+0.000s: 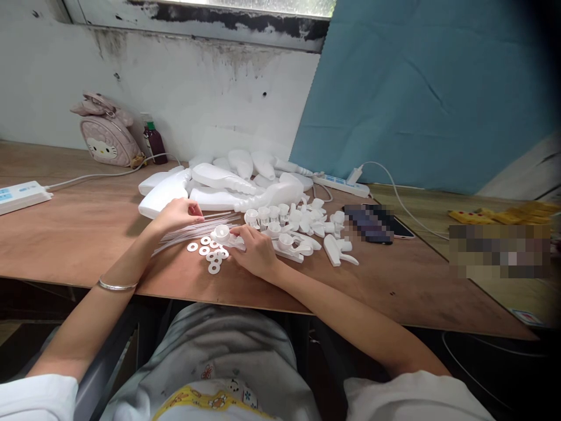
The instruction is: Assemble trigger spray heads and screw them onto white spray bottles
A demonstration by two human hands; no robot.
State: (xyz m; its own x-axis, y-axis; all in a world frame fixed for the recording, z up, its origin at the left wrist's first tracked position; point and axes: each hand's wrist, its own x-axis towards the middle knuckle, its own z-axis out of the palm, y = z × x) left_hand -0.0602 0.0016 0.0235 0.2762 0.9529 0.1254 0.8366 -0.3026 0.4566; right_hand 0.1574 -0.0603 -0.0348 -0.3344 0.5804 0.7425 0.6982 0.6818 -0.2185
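My right hand point(254, 251) is closed on a white spray trigger head point(221, 234), whose round collar faces up. Several flat white ring washers point(214, 257) lie just left of it and in front. Over a bundle of thin white tubes point(186, 233) hangs my left hand point(177, 215), its fingers bent and pinched together at the tubes' far side. Whether a tube is between those fingertips is too small to tell. More white spray trigger heads point(307, 219) are heaped to the right of my right hand, and one point(337, 251) lies apart from the heap.
White plastic bottles point(219, 175) are piled behind the tubes. Two phones point(372, 225) lie at the right. Power strips point(21, 196) with cables sit on both sides. A pink bag point(105, 137) and a dark bottle point(154, 143) stand by the wall. Yellow items point(504, 213) lie far right.
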